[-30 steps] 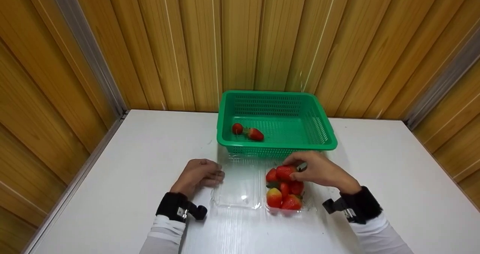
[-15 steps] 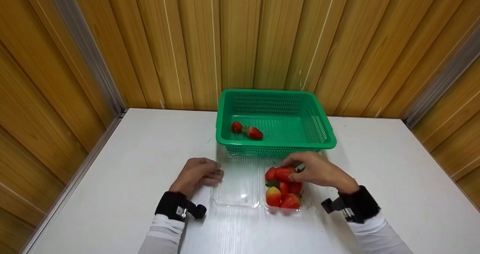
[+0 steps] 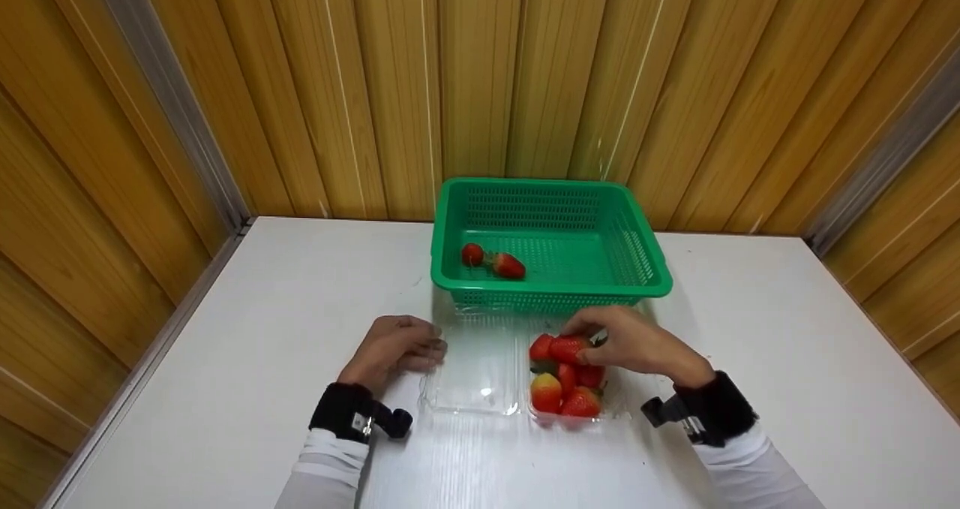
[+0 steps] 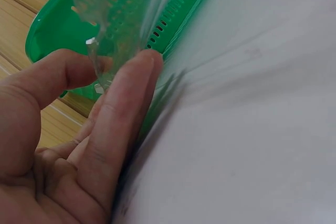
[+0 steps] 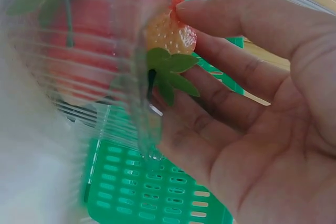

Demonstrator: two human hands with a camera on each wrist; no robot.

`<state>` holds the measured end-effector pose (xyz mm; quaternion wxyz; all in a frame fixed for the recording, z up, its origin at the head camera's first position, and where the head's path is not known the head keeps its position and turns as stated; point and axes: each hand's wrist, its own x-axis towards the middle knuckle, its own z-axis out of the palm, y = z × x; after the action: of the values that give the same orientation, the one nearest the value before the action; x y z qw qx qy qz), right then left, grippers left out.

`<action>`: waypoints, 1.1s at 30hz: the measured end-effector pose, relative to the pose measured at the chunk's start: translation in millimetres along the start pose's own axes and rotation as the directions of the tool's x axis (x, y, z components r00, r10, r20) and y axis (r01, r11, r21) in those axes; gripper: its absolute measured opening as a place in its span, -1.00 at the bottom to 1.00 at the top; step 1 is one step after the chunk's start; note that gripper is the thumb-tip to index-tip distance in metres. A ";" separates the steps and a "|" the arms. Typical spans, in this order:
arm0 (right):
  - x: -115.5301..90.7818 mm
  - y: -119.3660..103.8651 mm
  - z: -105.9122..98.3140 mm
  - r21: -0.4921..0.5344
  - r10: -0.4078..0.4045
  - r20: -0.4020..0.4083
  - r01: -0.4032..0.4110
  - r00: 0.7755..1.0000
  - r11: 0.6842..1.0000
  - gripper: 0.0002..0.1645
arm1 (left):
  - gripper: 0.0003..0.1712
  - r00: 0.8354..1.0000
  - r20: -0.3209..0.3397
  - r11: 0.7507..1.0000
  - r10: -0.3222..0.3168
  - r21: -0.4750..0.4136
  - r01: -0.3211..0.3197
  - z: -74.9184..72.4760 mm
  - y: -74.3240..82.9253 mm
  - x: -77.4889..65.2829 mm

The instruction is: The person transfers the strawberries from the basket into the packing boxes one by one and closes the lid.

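A clear plastic clamshell box lies opened flat in front of the basket. Its lid half point(image 3: 476, 381) is on the left, and its right half holds several red strawberries point(image 3: 581, 402), one of them partly yellow point(image 3: 546, 393). My right hand point(image 3: 637, 341) pinches a strawberry point(image 3: 568, 349) between thumb and fingers at the top of the filled half. In the right wrist view this strawberry point(image 5: 170, 35) shows a pale shoulder and green leaves, right at the plastic rim. At the lid's left edge, my left hand point(image 3: 396, 350) holds the thin plastic point(image 4: 102, 51) between thumb and fingers.
Behind the clamshell stands a green slotted basket point(image 3: 551, 290), with two strawberries point(image 3: 508, 265) inside at its left. The white table point(image 3: 315, 284) ends at a wood-patterned wall point(image 3: 480, 73), and similar panels rise on both sides.
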<state>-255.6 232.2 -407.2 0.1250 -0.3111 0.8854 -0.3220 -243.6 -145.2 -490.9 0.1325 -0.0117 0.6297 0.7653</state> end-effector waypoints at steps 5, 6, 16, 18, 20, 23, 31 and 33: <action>0.4 -0.7 1.6 -0.005 0.010 -0.001 -0.010 1.000 1.000 -0.64 | -0.74 1.000 -0.007 1.000 0.002 0.013 -0.002 0.4 0.1 0.2; 0.5 -0.6 1.9 -0.005 0.009 -0.001 -0.009 1.000 1.000 -0.64 | -0.74 1.000 -0.007 1.000 0.004 0.017 -0.004 0.4 0.0 0.2; 1.0 -0.5 4.7 -0.016 -0.007 -0.009 0.007 1.000 1.000 -0.64 | -0.71 1.000 -0.008 1.000 0.006 0.017 -0.006 0.6 0.4 -1.7; 1.4 0.0 5.8 -0.013 -0.017 -0.012 0.016 1.000 1.000 -0.64 | -0.70 1.000 -0.007 1.000 0.002 0.009 -0.002 0.7 0.6 -1.7; 1.9 0.1 6.3 -0.016 -0.024 -0.016 0.024 1.000 1.000 -0.65 | -0.70 1.000 -0.008 1.000 -0.002 -0.001 0.002 1.0 1.1 -2.1; 2.3 0.5 6.9 -0.029 -0.024 -0.022 0.024 0.999 0.999 -0.65 | -0.69 1.000 -0.004 1.000 -0.005 -0.007 0.005 1.3 1.0 -2.1; 2.6 1.2 8.8 -0.056 -0.029 -0.022 0.027 0.999 0.998 -0.62 | -0.70 1.000 0.003 1.000 -0.004 -0.012 0.004 0.6 0.0 -1.7; 2.6 1.2 9.0 -0.055 -0.028 -0.020 0.027 0.999 0.998 -0.62 | -0.70 1.000 0.003 1.000 -0.003 -0.010 0.003 0.9 0.2 -1.4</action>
<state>-254.4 226.9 -414.8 0.1027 -0.3231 0.8908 -0.3025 -242.1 -144.6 -490.3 0.1345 -0.0121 0.6258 0.7682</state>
